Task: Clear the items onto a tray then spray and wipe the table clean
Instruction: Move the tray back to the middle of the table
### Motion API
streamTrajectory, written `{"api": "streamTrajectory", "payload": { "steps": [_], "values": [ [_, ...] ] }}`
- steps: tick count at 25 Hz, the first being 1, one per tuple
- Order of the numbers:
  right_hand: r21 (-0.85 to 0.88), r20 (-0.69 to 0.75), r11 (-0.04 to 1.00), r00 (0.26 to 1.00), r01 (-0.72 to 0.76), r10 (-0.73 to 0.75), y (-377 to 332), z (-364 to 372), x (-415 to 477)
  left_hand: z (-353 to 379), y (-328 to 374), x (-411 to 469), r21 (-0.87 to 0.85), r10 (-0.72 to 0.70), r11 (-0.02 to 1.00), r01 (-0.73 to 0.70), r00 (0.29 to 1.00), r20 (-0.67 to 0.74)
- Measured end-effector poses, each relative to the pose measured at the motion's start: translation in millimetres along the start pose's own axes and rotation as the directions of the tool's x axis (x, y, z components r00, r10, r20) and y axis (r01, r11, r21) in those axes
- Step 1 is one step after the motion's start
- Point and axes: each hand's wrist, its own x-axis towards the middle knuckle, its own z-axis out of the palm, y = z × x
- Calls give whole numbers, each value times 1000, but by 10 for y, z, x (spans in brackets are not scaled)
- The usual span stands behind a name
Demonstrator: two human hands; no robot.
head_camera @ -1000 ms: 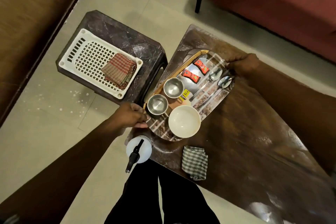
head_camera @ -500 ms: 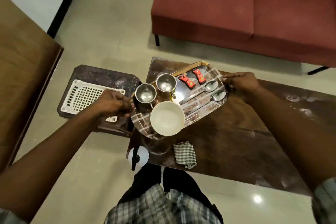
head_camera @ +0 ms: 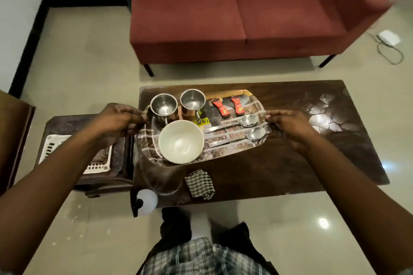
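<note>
At the left end of the table [head_camera: 312, 158], the left hand [head_camera: 116, 121] and right hand [head_camera: 288, 124] each grip one end of the loaded tray [head_camera: 232, 152]. The cloth [head_camera: 199, 183] and bottle [head_camera: 146, 202] sit at the near edge.

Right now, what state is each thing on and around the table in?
tray, loaded, gripped at both ends.
left hand, grips tray's left end.
right hand, grips tray's right end.
left cup, upright, empty.
right cup, upright, empty.
bowl, upright, empty.
far spoon, flat on tray.
near spoon, flat on tray.
left sachet, flat.
right sachet, flat.
checked cloth, loosely folded on table, untouched.
spray bottle, upright, untouched.
</note>
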Motion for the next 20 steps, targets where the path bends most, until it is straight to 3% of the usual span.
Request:
{"api": "streamTrajectory", "payload": {
  "steps": [11,20],
  "values": [
    [113,-38,990,996,84,-80,141,-1908,-250,1696,575,-304,50,129,991,-126,990,-49],
    [163,-119,986,993,38,-19,264,-2593,202,2601,840,218,61,98,993,-100,995,32]
  ]
}}
